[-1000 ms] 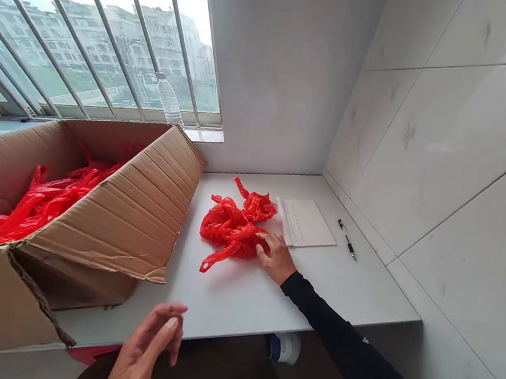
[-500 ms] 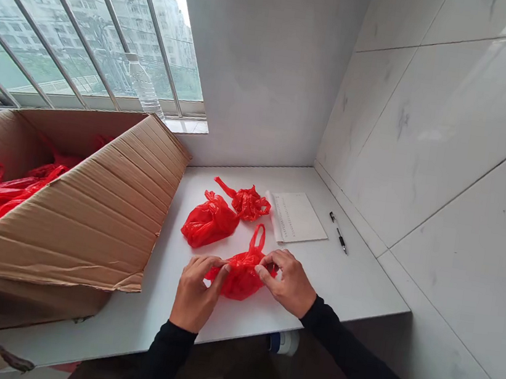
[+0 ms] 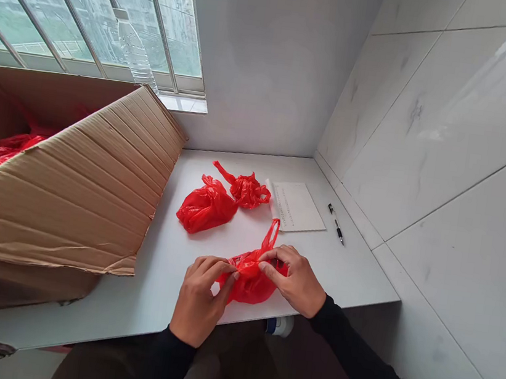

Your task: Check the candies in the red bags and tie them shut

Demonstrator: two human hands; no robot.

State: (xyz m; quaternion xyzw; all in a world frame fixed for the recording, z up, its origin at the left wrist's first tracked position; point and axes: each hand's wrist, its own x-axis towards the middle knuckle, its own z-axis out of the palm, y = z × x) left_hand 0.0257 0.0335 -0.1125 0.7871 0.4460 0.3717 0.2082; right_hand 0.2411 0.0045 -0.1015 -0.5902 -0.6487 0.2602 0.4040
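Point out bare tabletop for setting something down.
Bare table between the pen, right hand and front edge; also between the cardboard box and left hand. Crowded: the middle, where the held red bag, left red bag, rear red bag and notepad sit close.

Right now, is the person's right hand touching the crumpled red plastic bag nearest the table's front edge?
Touching. The head view shows the bare right hand, its fingers pinching the top of the crumpled red plastic bag.

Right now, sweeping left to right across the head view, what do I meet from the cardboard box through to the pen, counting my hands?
Cardboard box → left hand → held red bag → right hand → pen.
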